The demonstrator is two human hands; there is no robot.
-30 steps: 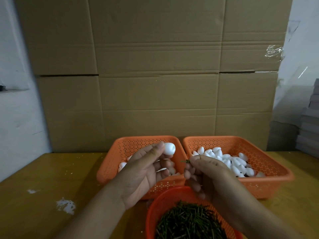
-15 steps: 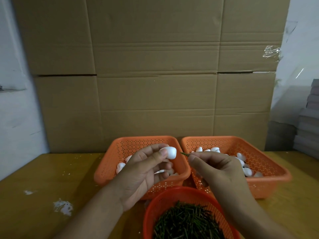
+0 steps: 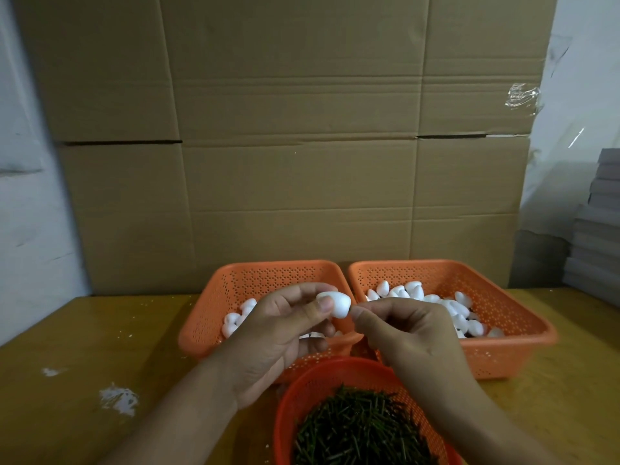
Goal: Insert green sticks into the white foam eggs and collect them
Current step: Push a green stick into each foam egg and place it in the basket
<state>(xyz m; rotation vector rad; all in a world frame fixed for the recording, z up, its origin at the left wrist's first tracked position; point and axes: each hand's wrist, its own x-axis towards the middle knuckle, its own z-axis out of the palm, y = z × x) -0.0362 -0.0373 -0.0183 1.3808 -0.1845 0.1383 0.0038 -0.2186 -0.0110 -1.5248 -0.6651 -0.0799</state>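
My left hand pinches a white foam egg between thumb and fingers above the two orange baskets. My right hand meets the egg's right end with its thumb and forefinger pressed together; the green stick it pinched is hidden between the fingertips and the egg. A round red basket full of green sticks sits nearest to me. The left orange basket holds several eggs. Many more white eggs fill the right orange basket.
A large cardboard sheet stands upright right behind the baskets. The yellow wooden table carries white foam crumbs at the left. Grey stacked boxes stand at the far right.
My right hand has brought the green stick leftward to the egg, and its tip no longer shows. My left hand has turned the egg slightly and lowered it toward the right hand.
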